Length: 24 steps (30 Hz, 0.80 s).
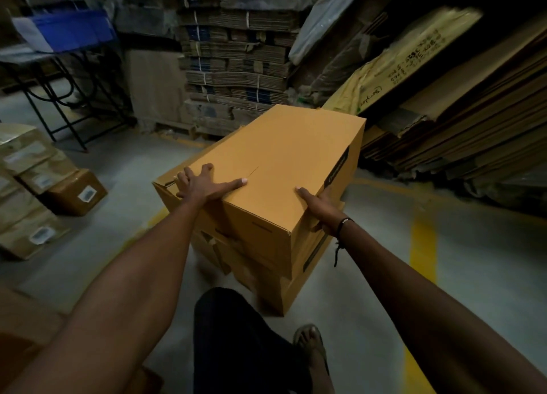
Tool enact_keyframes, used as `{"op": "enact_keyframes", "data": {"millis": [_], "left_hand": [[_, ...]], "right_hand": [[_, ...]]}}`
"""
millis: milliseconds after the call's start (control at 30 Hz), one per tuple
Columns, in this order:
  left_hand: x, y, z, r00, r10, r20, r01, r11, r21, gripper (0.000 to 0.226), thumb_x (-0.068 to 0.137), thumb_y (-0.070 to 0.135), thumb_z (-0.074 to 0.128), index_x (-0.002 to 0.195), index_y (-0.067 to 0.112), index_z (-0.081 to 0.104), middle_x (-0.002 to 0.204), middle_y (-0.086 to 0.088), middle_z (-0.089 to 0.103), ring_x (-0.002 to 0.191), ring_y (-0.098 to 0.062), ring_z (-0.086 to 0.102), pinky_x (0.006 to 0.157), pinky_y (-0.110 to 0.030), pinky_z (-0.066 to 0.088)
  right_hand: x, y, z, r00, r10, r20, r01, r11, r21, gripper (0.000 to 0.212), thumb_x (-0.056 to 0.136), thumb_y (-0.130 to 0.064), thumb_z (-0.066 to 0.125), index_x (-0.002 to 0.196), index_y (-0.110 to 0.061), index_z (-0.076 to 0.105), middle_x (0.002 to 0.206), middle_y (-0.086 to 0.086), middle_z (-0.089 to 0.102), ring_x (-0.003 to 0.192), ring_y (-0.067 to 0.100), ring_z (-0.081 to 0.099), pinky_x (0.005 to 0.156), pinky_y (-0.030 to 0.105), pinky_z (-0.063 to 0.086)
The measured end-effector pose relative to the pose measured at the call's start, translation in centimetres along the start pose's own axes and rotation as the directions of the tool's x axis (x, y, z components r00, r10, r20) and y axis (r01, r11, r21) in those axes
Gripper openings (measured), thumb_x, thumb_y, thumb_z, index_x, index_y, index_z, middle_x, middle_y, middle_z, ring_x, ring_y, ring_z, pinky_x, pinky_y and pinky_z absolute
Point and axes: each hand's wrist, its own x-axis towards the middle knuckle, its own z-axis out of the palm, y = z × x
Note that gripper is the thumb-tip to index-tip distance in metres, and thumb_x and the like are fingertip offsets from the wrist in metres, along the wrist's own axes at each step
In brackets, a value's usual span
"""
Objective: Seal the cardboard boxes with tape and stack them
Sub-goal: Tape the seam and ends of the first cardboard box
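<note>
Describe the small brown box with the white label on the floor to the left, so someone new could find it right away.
Start at the tall pile of pale wrapped cartons along the left edge. At the pile's right foot, on the grey floor, sits the small brown box. Unlike its pale neighbours it is darker plain cardboard, tilted, with one white label facing you.

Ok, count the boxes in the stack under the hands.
3 at least: the top box held by the left hand and right hand, the middle box beneath, the bottom box on the floor; others may be hidden behind.
</note>
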Motion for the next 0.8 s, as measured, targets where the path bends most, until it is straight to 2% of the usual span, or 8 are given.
{"op": "enact_keyframes", "data": {"millis": [133,267,300,400,467,600,733,800], "left_hand": [[1.3,-1.1,-0.4,0.999,0.004,-0.032,-0.005,1.0,-0.02,0.142,0.038,0.111,0.044,0.159,0.039,0.023,0.17,-0.017,-0.002,0.155,-0.045,-0.01,0.116,-0.076,0.008],[2.4,-1.6,-1.6,0.999,-0.024,-0.027,0.024,1.0,-0.003,0.137,0.053,0.102,0.055,0.162,0.029,0.019,0.167,-0.021,0.011,0.153,-0.046,0.005,0.117,-0.072,0.017],[2.6,-1.5,-1.8,0.999,-0.027,-0.035,0.027,1.0,0.001,0.139,0.053,0.1,0.058,0.162,0.023,0.019,0.165,-0.023,0.015,0.152,-0.047,0.01,0.118,-0.068,0.021],[2.0,-0.4,-2.0,0.996,-0.016,-0.093,0.014,1.0,-0.024,0.14,0.054,0.094,0.067,0.159,0.012,0.024,0.16,-0.023,0.022,0.147,-0.047,0.018,0.114,-0.061,0.03],[1.1,0.3,-1.3,0.988,0.017,-0.152,-0.029,0.997,-0.075,0.136,0.054,0.092,0.07,0.157,0.014,0.027,0.157,-0.022,0.024,0.146,-0.045,0.019,0.111,-0.062,0.034],[-1.5,1.8,0.9,0.977,0.026,-0.213,-0.07,0.977,-0.203,0.13,0.053,0.09,0.074,0.154,0.023,0.028,0.156,-0.02,0.026,0.146,-0.045,0.019,0.107,-0.069,0.037],[-5.2,5.8,2.8,0.971,0.083,-0.224,-0.145,0.95,-0.275,0.115,0.06,0.083,0.078,0.149,0.026,0.034,0.151,-0.018,0.03,0.143,-0.043,0.023,0.103,-0.062,0.04],[-7.1,8.8,3.8,0.965,0.132,-0.229,-0.194,0.942,-0.274,0.11,0.062,0.083,0.077,0.147,0.026,0.036,0.148,-0.017,0.032,0.139,-0.042,0.026,0.102,-0.056,0.04]], "right_hand": [[0.2,0.3,0.1,1.0,0.005,0.0,-0.005,1.0,0.015,0.125,0.082,-0.07,0.068,0.155,-0.035,-0.028,0.17,0.005,0.009,0.144,0.044,0.034,0.097,0.072,0.046],[0.2,0.7,-0.2,1.0,-0.02,0.012,0.019,0.998,0.057,0.123,0.083,-0.067,0.069,0.156,-0.035,-0.025,0.169,0.006,0.015,0.143,0.043,0.035,0.1,0.074,0.041],[0.1,0.7,-0.4,0.999,-0.024,0.027,0.023,0.998,0.059,0.126,0.078,-0.07,0.072,0.158,-0.034,-0.019,0.168,0.007,0.018,0.142,0.043,0.037,0.099,0.074,0.042],[-0.1,1.1,-1.7,0.998,-0.01,0.054,0.007,0.999,0.05,0.149,0.043,-0.088,0.078,0.16,-0.029,0.007,0.159,0.009,0.036,0.133,0.039,0.048,0.089,0.072,0.05],[-0.7,1.1,-3.1,0.998,-0.043,0.047,0.042,0.998,0.038,0.134,0.051,-0.085,0.075,0.157,-0.028,0.017,0.153,0.009,0.043,0.13,0.037,0.051,0.087,0.067,0.054],[-2.7,-0.1,-7.2,0.994,-0.102,0.044,0.103,0.995,-0.011,0.073,0.093,-0.058,0.062,0.152,-0.03,0.027,0.146,0.009,0.048,0.124,0.036,0.052,0.086,0.061,0.057],[-6.3,-0.4,-12.7,0.992,-0.126,0.012,0.126,0.991,-0.032,0.079,0.088,-0.06,0.066,0.151,-0.031,0.027,0.146,0.009,0.049,0.127,0.038,0.052,0.092,0.066,0.053],[-9.2,0.0,-15.6,0.987,-0.156,-0.048,0.155,0.988,-0.025,0.069,0.092,-0.056,0.065,0.147,-0.039,0.026,0.146,0.005,0.049,0.127,0.035,0.053,0.094,0.069,0.05]]}}
